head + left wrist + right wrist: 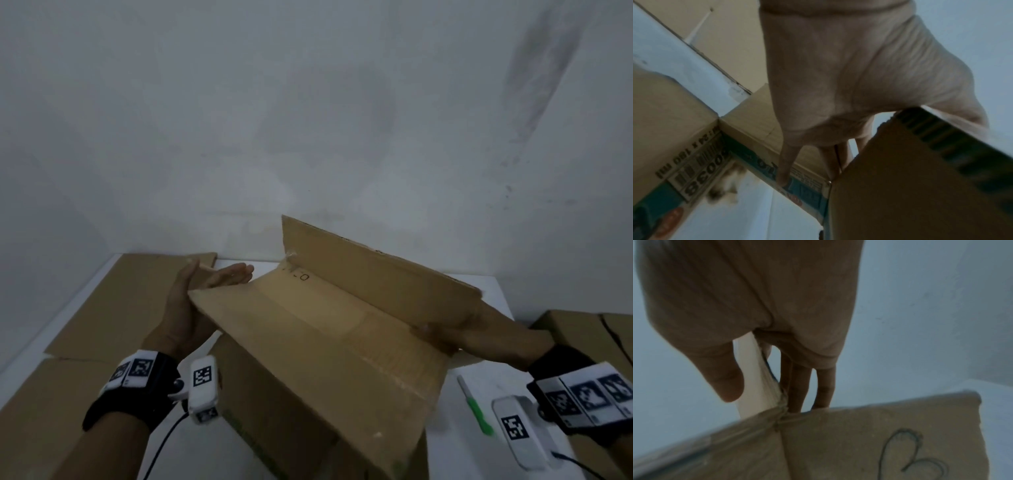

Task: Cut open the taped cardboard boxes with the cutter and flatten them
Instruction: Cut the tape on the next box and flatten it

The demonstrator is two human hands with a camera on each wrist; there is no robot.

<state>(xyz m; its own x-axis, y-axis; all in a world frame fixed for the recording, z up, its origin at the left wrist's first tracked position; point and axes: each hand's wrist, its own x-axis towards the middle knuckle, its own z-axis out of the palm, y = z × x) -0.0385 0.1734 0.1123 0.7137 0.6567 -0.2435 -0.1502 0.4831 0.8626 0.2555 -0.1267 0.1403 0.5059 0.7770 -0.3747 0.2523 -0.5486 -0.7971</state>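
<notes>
An opened brown cardboard box is held above the table, its flaps spread and one long flap standing up at the back. My left hand lies flat with straight fingers against the box's left end, palm toward the cardboard. My right hand pinches the right end, thumb on the inner face and fingers behind. In the right wrist view the thumb and fingers clamp a flap edge of the box. The left wrist view shows the left hand beside the printed outer side. A green and white cutter lies on the table at the right.
Flattened cardboard covers the left of the white table. Another box stands under the held one, and one more sits at the far right. A bare wall is close behind.
</notes>
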